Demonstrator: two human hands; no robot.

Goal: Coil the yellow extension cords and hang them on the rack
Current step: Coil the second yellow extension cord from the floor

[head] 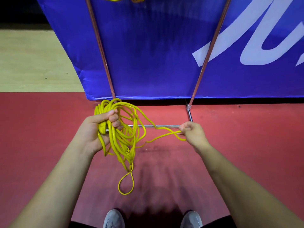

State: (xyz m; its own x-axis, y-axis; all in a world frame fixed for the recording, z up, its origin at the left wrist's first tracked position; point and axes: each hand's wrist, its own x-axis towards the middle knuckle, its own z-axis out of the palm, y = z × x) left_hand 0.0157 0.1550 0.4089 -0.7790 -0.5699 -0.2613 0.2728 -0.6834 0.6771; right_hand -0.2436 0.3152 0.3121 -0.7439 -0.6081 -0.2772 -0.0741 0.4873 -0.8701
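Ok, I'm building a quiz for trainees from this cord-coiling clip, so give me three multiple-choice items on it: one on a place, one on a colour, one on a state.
1. Where is most of the yellow cord?
A. flat on the floor
B. bunched in the left hand
C. lying on a table

2. What colour is the banner behind the rack?
A. green
B. black
C. blue

3. What is the right hand doing?
A. pinching a strand of the cord
B. resting open on the floor
C. hanging idle at the side

Answers:
1 B, the left hand's fingers curl round the loops, which dangle below it.
2 C, the panel is blue with pale lettering.
3 A, its fingertips nip a strand drawn sideways out of the bunch.
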